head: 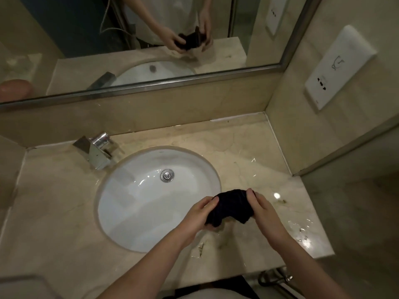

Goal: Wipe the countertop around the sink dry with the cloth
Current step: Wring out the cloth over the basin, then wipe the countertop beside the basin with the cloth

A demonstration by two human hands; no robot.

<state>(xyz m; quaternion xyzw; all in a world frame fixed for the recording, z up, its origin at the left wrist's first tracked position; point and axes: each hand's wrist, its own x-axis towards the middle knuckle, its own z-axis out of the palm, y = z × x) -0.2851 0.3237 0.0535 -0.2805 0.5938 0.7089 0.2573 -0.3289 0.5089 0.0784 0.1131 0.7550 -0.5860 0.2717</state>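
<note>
Both hands grip the dark, bunched fabric cloth (230, 208): the left hand (199, 216) pinches its left end, the right hand (262, 212) its right end, fingers curled round it, just beside the white oval sink (121, 212). Water beads on the beige marble tabletop (302, 234) to the right. Flattening the cloth into a broad pad first would likely soak up more; then wipe outward from the rim.

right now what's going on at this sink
A person stands at a bathroom vanity holding a dark cloth bunched between both hands, the left hand gripping one end and the right hand the other. The cloth is held just right of the white sink, above the marble countertop. Water droplets glisten on the counter to the right, so wiping is not finished.
</note>
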